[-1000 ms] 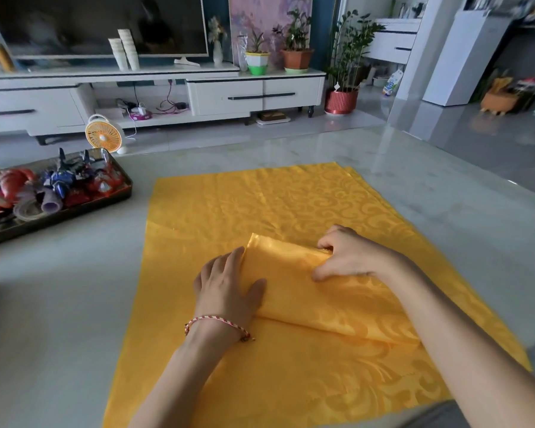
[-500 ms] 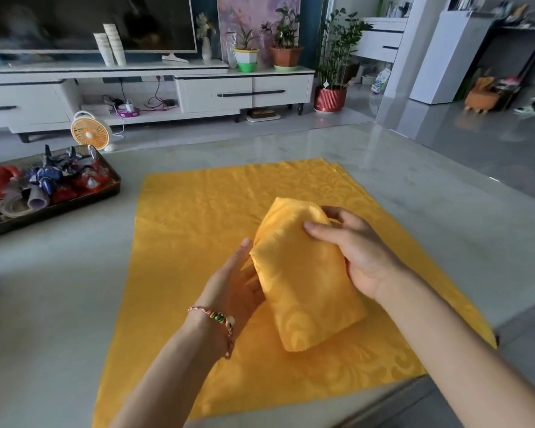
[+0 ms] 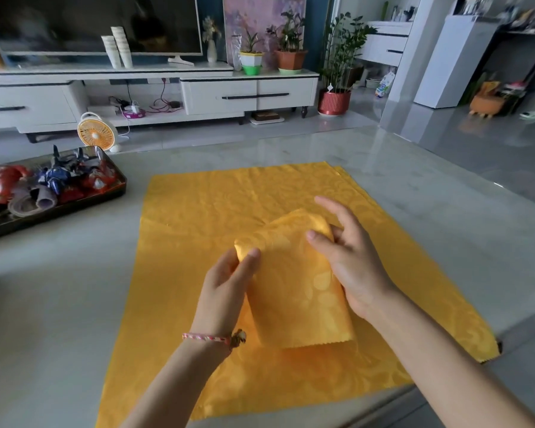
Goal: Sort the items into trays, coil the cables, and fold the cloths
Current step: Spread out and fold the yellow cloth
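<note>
Both hands hold a folded yellow cloth (image 3: 294,282) in front of the person, over the middle of a larger yellow patterned cloth (image 3: 198,217) that lies spread flat on the pale grey desk (image 3: 59,304). The folded piece is a narrow oblong, tilted so that its top leans away to the right, with a zigzag-cut lower edge nearest the person. A shadow lies on the spread cloth under that edge; whether the two touch there I cannot tell.

The left hand (image 3: 226,285), with a braided bracelet (image 3: 210,337) at the wrist, pinches the upper left corner of the folded cloth, thumb on the front face and the other fingers tucked behind it. The right hand (image 3: 349,261) grips the right side near the top: its thumb presses on the front face, the fingers (image 3: 337,211) lie behind the fabric, loosely spread, and the forefinger sticks out straight past the top edge.

The spread cloth's near right corner reaches the desk's front edge. At the left of the desk, well apart from the cloths, a dark tray (image 3: 118,193) holds a heap of red and blue toys (image 3: 56,177). On the floor beyond the desk a small orange fan (image 3: 95,134) stands before a white TV cabinet (image 3: 247,94)
</note>
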### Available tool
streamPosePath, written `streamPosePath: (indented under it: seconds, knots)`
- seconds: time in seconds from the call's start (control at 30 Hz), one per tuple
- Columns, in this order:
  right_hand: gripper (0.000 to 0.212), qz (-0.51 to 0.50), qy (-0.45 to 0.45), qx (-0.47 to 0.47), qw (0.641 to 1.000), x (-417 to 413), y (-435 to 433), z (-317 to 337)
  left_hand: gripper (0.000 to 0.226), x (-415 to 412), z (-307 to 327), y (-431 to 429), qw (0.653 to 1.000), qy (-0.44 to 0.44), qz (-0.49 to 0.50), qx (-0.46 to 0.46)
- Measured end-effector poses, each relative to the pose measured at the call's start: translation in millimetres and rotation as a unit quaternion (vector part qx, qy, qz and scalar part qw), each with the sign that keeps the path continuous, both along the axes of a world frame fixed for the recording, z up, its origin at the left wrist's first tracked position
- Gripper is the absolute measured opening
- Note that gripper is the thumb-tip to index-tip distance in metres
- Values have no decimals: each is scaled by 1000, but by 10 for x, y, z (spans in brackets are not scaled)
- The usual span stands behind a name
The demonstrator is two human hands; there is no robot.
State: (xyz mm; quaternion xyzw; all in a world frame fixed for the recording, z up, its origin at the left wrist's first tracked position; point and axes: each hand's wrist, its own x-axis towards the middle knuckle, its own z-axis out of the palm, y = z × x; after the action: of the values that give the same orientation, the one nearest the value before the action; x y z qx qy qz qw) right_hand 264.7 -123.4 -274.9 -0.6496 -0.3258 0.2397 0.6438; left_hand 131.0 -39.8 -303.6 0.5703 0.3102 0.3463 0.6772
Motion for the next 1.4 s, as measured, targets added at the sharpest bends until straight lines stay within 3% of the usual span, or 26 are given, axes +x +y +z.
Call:
streamPosePath:
  seconds: [0.13, 0.23, 0.3, 0.37, 0.43, 0.5, 0.57, 0.67, 0.77, 0.87, 0.93, 1.03, 1.13, 1.27, 1.4]
  knots:
    - [24, 49, 33, -26, 998, 33, -48, 61, 16, -42, -35, 75, 959, 40, 73, 271]
    - [41, 139, 111, -17, 984, 114, -136, 147, 41, -82, 8, 91, 910, 22, 67, 409]
    - [53, 196, 123, -41, 972, 144, -200, 174, 49, -145, 9, 86, 897, 3, 51, 439]
    - [53, 230, 75, -90, 966, 168, -261, 204, 51, -171, 3, 67, 903, -3, 42, 427]
    - [41, 226, -23, -141, 964, 130, -316, 225, 55, -167, 6, 24, 931, -1, 65, 360]
    - [22, 151, -112, -157, 970, 57, -357, 206, 59, -173, 46, -29, 962, 4, 82, 262]
    - [23, 52, -139, -140, 979, 5, -359, 161, 52, -196, 125, -56, 974, 8, 77, 215]
    - [35, 22, -16, -79, 996, -113, -366, 144, 49, -254, 261, -89, 986, 15, 42, 163]
    - [41, 115, 117, -83, 983, -303, -390, 122, 44, -390, 369, -111, 996, 7, 11, 85]
    - [40, 159, 140, -86, 974, -481, -348, 158, 28, -615, 504, -50, 997, -10, -72, -35]
    - [30, 119, 115, -72, 984, -569, -270, 203, 44, -794, 568, -8, 988, -31, -124, -92]
    - [14, 57, 34, -56, 996, -753, -84, 275, 56, -994, 558, 14, 991, 44, -106, -72]
    - [10, 69, -23, -55, 996, -1066, 185, 304, 43, -1280, 602, 91, 995, 87, -20, -51]
    - [32, 136, 32, -58, 988, -1463, 544, 391, 27, -1784, 822, 307, 993, 76, 85, -10]
    - [59, 215, 50, -71, 973, -1983, 1049, 557, 31, -2425, 1102, 638, 971, 87, 209, 82]
